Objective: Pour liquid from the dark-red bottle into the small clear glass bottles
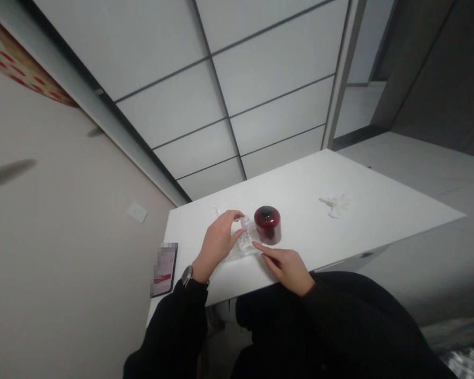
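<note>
Sleeves (335, 318) lie nearest, with phone (165, 271) at the left edge of the table (387, 208). Right hand (287, 267) has its forefinger at the right side of the bottle (245, 243), gripping or only touching I cannot tell, while left hand (217, 238) holds the bottle's far end, fingers narrow. Red jar (269, 231) stands just right, white scrap (337, 204) farther right, panels (276, 73) beyond

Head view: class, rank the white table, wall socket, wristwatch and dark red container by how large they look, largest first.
1. White table
2. Dark red container
3. Wall socket
4. Wristwatch
</note>
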`<state>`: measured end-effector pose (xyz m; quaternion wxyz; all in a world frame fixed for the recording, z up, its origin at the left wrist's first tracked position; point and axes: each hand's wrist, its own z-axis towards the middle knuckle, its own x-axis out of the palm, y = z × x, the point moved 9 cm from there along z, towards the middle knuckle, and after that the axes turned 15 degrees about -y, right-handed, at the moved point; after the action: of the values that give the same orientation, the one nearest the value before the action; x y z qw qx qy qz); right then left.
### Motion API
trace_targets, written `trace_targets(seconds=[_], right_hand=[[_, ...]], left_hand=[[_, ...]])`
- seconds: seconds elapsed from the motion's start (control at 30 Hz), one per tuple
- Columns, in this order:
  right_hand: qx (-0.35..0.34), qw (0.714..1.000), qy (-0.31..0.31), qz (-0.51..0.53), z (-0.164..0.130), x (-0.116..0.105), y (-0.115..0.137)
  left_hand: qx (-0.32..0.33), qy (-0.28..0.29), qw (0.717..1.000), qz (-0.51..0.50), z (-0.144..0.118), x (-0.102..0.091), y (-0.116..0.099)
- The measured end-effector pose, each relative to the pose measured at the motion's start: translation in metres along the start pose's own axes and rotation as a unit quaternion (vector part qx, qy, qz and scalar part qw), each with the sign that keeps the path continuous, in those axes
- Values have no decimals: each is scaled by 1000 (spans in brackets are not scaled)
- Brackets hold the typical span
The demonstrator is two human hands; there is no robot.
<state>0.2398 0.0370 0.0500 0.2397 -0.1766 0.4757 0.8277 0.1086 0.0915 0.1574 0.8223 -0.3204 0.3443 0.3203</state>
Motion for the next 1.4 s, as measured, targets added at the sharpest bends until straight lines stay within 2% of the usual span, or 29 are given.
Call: trace_targets(seconds=[0.23, 0.47, 0.63, 0.8, 0.97, 1.07, 1.17, 1.3, 1.4], right_hand=[[2, 999, 28, -33, -4, 11, -11], [-3, 999, 26, -23, -3, 11, -10], [-13, 1000, 4, -4, -2, 9, -10], [-34, 998, -41, 25, -2, 3, -7], [-1, 987, -154, 51, 2, -23, -9], [19, 971, -230, 69, 3, -41, -11], [49, 952, -298, 59, 1, -56, -17], [128, 925, -355, 48, -2, -62, -38], [156, 903, -393, 76, -1, -62, -54]], left_hand=[[-23, -62, 997, 45, 0, -9, 7], [-59, -114, 990, 53, -2, -22, 21], [-96, -127, 986, 48, 1, -26, 40], [-126, -101, 986, 28, 12, -20, 69], [-164, -51, 985, 30, 37, 4, 117], [-179, -7, 983, 48, 54, 33, 150], [-179, 33, 980, 75, 65, 65, 173], [-160, 59, 980, 105, 69, 94, 187], [-142, 59, 982, 113, 68, 95, 186]])
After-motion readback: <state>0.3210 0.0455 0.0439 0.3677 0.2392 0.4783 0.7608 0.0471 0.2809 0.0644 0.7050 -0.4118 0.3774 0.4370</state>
